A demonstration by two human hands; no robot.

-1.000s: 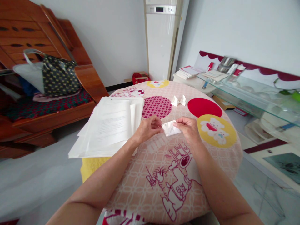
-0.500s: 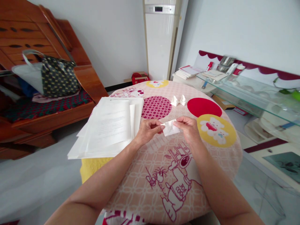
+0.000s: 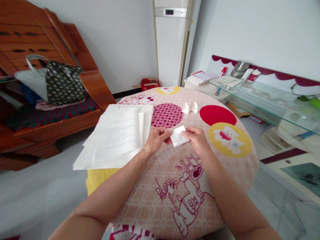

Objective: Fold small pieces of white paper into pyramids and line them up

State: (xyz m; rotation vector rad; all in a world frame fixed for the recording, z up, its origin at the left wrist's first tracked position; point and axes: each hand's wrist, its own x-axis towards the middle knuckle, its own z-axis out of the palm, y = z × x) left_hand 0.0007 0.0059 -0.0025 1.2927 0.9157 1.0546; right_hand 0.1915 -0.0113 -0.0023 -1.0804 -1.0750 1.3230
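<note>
A small folded piece of white paper point(image 3: 178, 137) is held just above the table, pinched between both hands. My left hand point(image 3: 158, 138) is closed on its left edge, thumb on top. On the opposite edge, my right hand point(image 3: 197, 138) grips with the thumb over the paper and the fingers behind it, partly hidden. Beyond the hands stands a small white folded paper shape point(image 3: 186, 108) with two pointed parts. To the left of my left hand lies a stack of white paper sheets point(image 3: 120, 133), the upper ones printed.
A patterned cloth point(image 3: 155, 206) covers the round table. On the right, a glass-topped cabinet point(image 3: 270, 100) carries papers, metal containers and cups. A wooden bench point(image 3: 92, 86) at left holds a dark patterned bag point(image 3: 63, 81). A tall white air conditioner point(image 3: 170, 46) stands behind.
The small paper has been turned in the hands, and a flatter, squarer face now shows. My right hand has shifted slightly left, closer to my left hand.
</note>
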